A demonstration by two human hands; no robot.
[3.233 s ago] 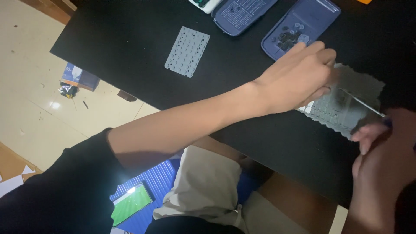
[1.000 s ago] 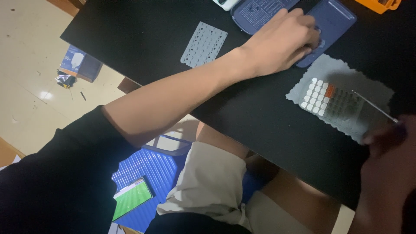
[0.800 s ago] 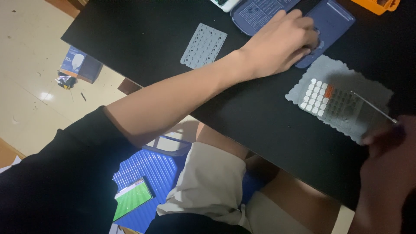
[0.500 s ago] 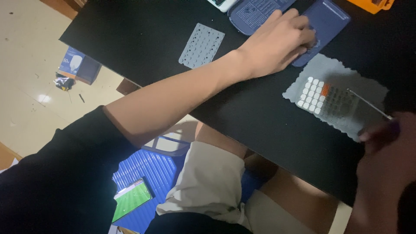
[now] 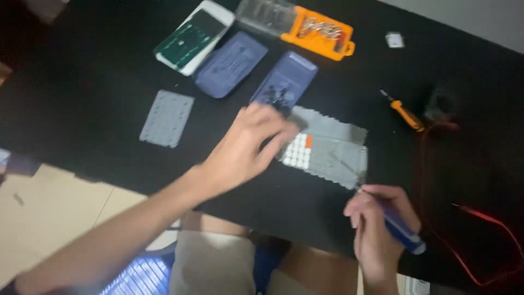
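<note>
Two hands at work over a grey cloth (image 5: 335,150) on a black table (image 5: 98,71).

Nearest, the right hand (image 5: 379,232) is curled around a blue screwdriver (image 5: 396,229), its thin tip on the cloth. The left hand (image 5: 245,147), blurred, seems loosely spread over the cloth's edge beside white keys (image 5: 297,153). Farther off lie a grey keypad (image 5: 166,118), two blue shells (image 5: 256,71), and an orange case (image 5: 322,33).
</note>
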